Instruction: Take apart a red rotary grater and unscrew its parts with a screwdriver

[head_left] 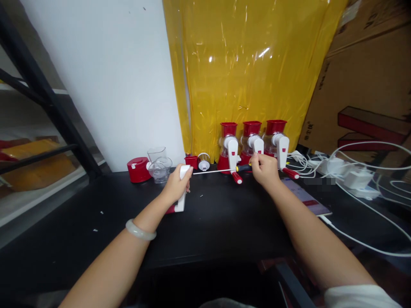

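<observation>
Mid-frame, your left hand (176, 185) clasped a white crank handle (181, 202). Your right hand (263, 169), to its right, gripped a screwdriver (220, 171) whose tip lay just beside the handle's top.

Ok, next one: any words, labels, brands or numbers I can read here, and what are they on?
No text here is legible.
Cardboard box: small dark print near its left edge, too small to read.
Phone on the table: screen too blurred to read.
Grinders, the white crank handle in the left hand and the screwdriver in the right hand: no lettering visible.
</observation>
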Available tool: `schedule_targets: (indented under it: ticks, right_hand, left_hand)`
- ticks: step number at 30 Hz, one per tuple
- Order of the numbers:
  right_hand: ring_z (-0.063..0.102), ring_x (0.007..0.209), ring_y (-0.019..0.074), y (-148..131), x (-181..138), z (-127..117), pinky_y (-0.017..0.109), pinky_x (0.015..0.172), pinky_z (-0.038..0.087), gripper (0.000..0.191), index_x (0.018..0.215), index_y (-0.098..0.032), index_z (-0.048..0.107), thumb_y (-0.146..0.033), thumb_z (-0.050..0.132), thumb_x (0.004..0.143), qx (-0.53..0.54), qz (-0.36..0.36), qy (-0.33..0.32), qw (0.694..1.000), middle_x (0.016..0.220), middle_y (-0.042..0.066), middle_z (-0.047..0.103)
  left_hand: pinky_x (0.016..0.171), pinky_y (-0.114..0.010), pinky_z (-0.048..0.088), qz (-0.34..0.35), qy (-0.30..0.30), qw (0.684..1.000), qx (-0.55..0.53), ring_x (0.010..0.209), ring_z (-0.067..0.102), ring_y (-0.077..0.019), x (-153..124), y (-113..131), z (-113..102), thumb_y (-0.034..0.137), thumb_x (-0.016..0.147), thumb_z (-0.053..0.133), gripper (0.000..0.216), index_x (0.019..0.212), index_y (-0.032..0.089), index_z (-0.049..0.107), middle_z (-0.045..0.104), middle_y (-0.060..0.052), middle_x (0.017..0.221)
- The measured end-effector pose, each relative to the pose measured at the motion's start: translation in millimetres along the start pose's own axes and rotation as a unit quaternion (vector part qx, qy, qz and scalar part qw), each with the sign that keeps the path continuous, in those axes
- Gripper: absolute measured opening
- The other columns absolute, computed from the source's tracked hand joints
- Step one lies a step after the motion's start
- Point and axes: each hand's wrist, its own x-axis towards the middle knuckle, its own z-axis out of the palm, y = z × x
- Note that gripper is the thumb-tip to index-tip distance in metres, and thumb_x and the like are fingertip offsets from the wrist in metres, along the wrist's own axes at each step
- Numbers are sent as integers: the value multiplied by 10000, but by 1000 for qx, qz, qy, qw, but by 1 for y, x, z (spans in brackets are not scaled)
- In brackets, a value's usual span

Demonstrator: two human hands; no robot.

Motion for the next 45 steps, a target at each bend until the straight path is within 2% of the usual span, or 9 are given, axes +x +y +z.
schedule_targets:
  ticks: [5, 9, 11, 14, 16, 18, 23, 35, 45]
  right_hand:
    - [439, 498, 148, -1, 1, -2, 317, 569, 310, 399, 511, -228, 430, -379, 460, 879, 9, -3, 10, 1000, 487, 16, 471]
    - [487, 548, 154, 2, 3, 6, 305, 599, 358, 335, 536, -216, 527, -394, 531, 820, 102, 113, -5, 988, 511, 7, 520]
    - [551, 613, 173, 3, 4, 12, 301, 613, 404, 271, 578, -212, 579, -399, 559, 773, 194, 207, -6, 959, 575, 22, 598]
    - [574, 604, 182, 6, 6, 21, 289, 542, 427, 184, 643, -218, 584, -391, 586, 703, 341, 352, -24, 871, 604, 19, 624]
    - [571, 569, 178, 7, 7, 24, 282, 499, 421, 169, 673, -218, 591, -385, 589, 701, 366, 410, -51, 834, 606, 16, 630]
    - [563, 523, 174, 8, 5, 25, 285, 486, 410, 199, 656, -214, 602, -396, 586, 734, 312, 414, -94, 850, 577, 18, 628]
    - [557, 479, 188, 8, 0, 20, 312, 548, 407, 409, 526, -215, 584, -453, 499, 849, 148, 293, -147, 933, 418, 18, 551]
    - [414, 550, 149, 5, 0, 15, 303, 587, 313, 361, 554, -233, 420, -434, 452, 852, 84, 149, -41, 984, 506, -21, 413]
    - [449, 586, 157, -1, -1, 10, 302, 621, 355, 283, 607, -229, 501, -419, 506, 817, 100, 129, -13, 986, 558, -10, 493]
  left_hand:
    - [463, -281, 485, -42, -31, 999, 1, 430, 568, -171, 1, -1, 1, 671, 897, 477, 439, 916, 233, 509, 533, 68, 509]
    - [508, -288, 494, 0, -14, 999, 29, 464, 589, -176, 0, 0, -2, 638, 913, 466, 403, 941, 238, 510, 547, 64, 536]
    - [559, -302, 502, 37, -2, 996, 77, 501, 616, -189, -1, 2, -5, 612, 921, 461, 385, 988, 237, 516, 571, 54, 559]
    - [626, -332, 499, 93, 33, 977, 189, 617, 673, -235, -4, 7, -11, 595, 899, 478, 426, 1097, 221, 533, 651, 2, 665]
    - [651, -343, 491, 126, 59, 956, 259, 715, 697, -268, -6, 11, -15, 598, 869, 493, 467, 1125, 211, 548, 704, -49, 791]
    - [672, -346, 486, 155, 74, 937, 304, 786, 705, -289, -8, 14, -17, 600, 835, 513, 492, 1125, 205, 565, 727, -83, 895]
    - [678, -327, 477, 166, 99, 932, 308, 769, 696, -269, -9, 16, -21, 588, 815, 515, 495, 1125, 204, 565, 728, -74, 892]
    - [647, -352, 499, 58, 54, 974, 212, 623, 683, -254, -2, 14, -16, 610, 909, 464, 427, 1091, 231, 537, 650, -4, 649]
    - [457, -291, 495, -67, -4, 998, -2, 422, 586, -180, 4, -2, -1, 691, 880, 483, 450, 893, 241, 486, 544, 65, 503]
